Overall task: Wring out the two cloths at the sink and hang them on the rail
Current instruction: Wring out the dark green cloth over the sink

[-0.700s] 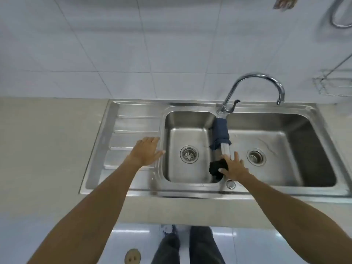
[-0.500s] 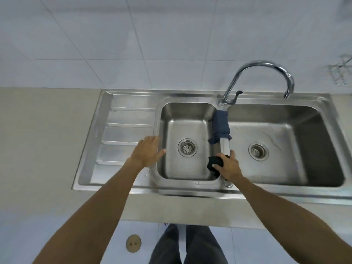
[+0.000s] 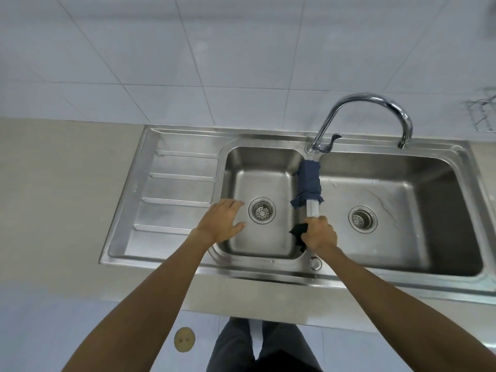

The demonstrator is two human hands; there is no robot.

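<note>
A steel double sink fills the counter. Over the divider between its two basins lies a dark blue cloth, folded and draped on both sides. Nearer to me on the same divider sits a black cloth, bunched up, and my right hand is closed on it. My left hand rests flat with fingers spread on the left rim of the left basin, holding nothing. No rail shows in the head view.
A chrome gooseneck tap arches over the right basin. Ribbed draining board lies left of the basins, beige counter beyond it. A wire rack hangs on the tiled wall at far right.
My right hand has closed its fingers around the black cloth on the divider. My left hand has slid slightly right onto the basin rim. The head camera tilted down and nearer.
</note>
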